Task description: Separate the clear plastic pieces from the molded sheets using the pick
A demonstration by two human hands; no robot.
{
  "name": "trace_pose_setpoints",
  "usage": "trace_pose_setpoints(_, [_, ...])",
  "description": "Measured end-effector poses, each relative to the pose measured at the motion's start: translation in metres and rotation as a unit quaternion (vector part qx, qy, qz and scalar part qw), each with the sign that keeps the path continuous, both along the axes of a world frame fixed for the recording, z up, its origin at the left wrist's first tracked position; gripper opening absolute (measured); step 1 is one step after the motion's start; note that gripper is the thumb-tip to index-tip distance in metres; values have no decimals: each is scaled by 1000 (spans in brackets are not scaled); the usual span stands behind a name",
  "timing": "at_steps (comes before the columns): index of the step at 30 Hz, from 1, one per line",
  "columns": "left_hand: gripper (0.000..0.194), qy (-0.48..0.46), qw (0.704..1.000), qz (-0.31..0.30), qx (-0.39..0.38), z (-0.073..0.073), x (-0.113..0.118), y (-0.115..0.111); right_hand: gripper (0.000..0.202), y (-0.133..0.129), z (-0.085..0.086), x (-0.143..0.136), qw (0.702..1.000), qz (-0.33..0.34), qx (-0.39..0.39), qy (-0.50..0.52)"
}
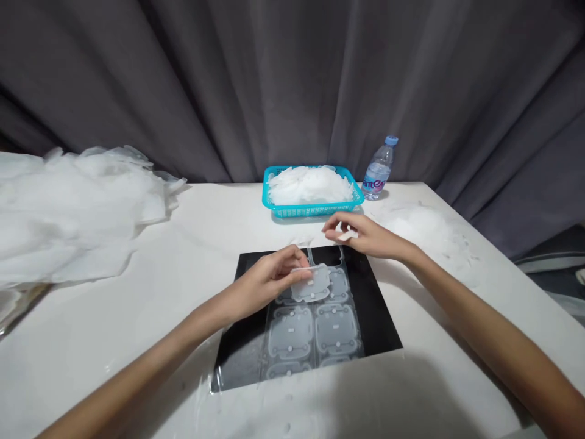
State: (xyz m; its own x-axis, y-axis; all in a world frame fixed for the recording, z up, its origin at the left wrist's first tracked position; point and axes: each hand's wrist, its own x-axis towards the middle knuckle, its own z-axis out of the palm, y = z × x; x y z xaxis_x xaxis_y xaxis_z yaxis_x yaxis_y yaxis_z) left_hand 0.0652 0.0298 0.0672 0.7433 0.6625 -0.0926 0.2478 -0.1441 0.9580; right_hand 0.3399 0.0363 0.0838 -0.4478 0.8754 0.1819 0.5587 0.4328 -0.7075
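Left hand (286, 271): thumb and index finger closed in a pinch, the other fingers curled behind them; wrist roughly in line with the forearm. Right hand (354, 235): raised farther forward, fingers bent and pointing left, thumb below the index fingertip. Both forearms bare, converging from the lower corners; hands apart.

Got a bare left hand (280, 272) and an equally bare right hand (363, 235) here, slim fingers (336, 218) on both. Pretty narrow at the wrists (229, 306) too, then widening gently into a long, slender left forearm (169, 350) and right forearm (475, 329). Bare all the way to the edge of the view, honestly.
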Motion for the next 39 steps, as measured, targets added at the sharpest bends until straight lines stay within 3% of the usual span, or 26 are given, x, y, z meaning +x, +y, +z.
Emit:
trace_pose_setpoints(2, [25, -15, 1000, 5, 3, -1, 1, -1, 23, -8, 9, -3, 992, 109, -64, 19])
trace_pose_setpoints(4, [24, -18, 1000, 11, 17, 2, 2, -4, 22, -14, 13, -8, 984, 160, -75, 2])
trace_pose_setpoints(12, [19, 32, 978, 43, 203, 16, -5, -14, 13, -22, 17, -8, 983, 145, 112, -16])
trace_pose_setpoints(19, [14, 20, 948, 63, 310, 15, -12, -17, 10, -37, 35, -13, 975, 145, 171, -8])
trace_pose_setpoints(22, [13, 9, 953, 76, 293, 19, -13, -20, 8, -42, 43, -15, 976, 136, 171, 5])
trace_pose_setpoints(29, [15, -43, 982, 84, 164, 27, -11, -22, 5, -48, 52, -16, 984, 110, 122, 66])
trace_pose_setpoints(34, [20, -69, 990, 87, 82, 25, -6, -23, 8, -45, 50, -15, 990, 82, 79, 83])
trace_pose_setpoints(39, [25, -80, 992, 94, 26, 17, -1, -23, 23, -37, 41, -11, 988, 82, -20, 129])
